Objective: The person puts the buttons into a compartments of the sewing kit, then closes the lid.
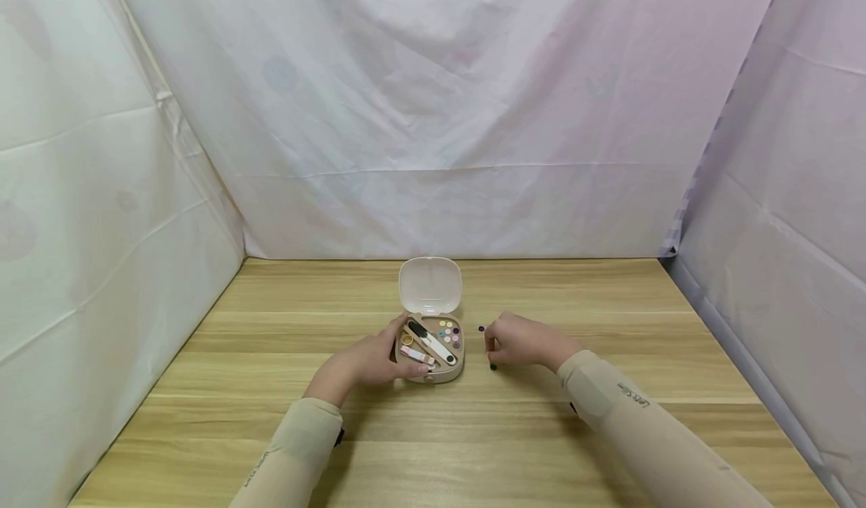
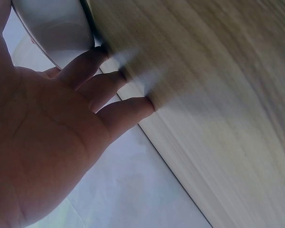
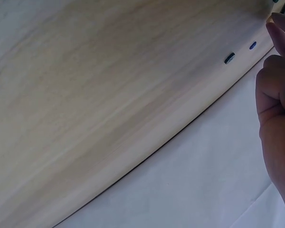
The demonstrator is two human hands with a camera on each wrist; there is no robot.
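A sewing kit box [image 1: 444, 376], pale beige, stands with its lid [image 1: 430, 285] raised. Scissors [image 1: 433, 343] with a dark tip and white handles lie diagonally inside, between several coloured buttons [image 1: 449, 332], a gold ring-shaped piece [image 1: 407, 339] and a pink-and-white strip [image 1: 417, 355]. My left hand [image 1: 375, 358] grips the box from the left, thumb along the front rim; three of its fingertips [image 2: 143, 105] touch the tabletop. To the right of the box, my right hand [image 1: 521, 340] is low over the table, thumb and forefinger pinching a small tan piece [image 3: 270, 20], partly hidden.
Small dark buttons lie on the table about my right hand: one button [image 1: 481, 328] behind its fingers, another button [image 1: 493, 367] in front. The wooden table [image 1: 433, 448] is bordered by white cloth [image 1: 433, 117] at the back and sides.
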